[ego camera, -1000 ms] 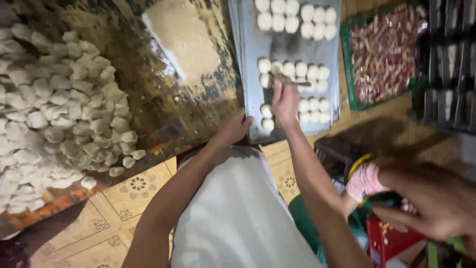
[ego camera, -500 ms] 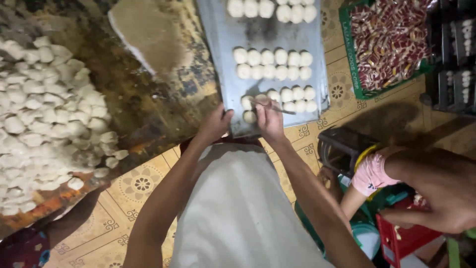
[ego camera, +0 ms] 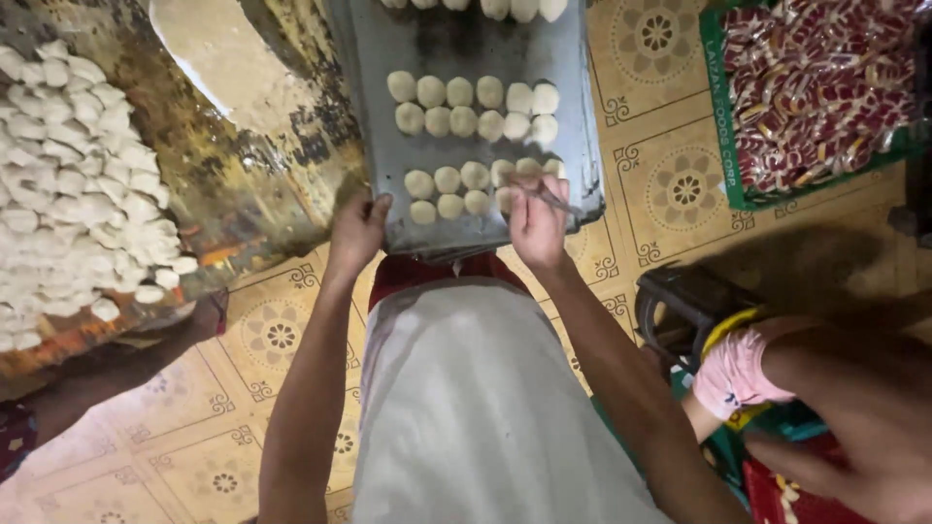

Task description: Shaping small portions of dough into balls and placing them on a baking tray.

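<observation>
Two hands on a metal tray [ego camera: 466,233] of dough rounds [ego camera: 449,180] — left hand [ego camera: 357,231] clamped on its near-left edge, right hand [ego camera: 537,223] pinching a thin tool [ego camera: 555,200] over the near-right rounds — tray's long axis runs straight away from the person

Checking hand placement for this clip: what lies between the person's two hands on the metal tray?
In the head view, between the left hand and the right hand lie two short rows of round dough pieces on the grey metal tray.
</observation>
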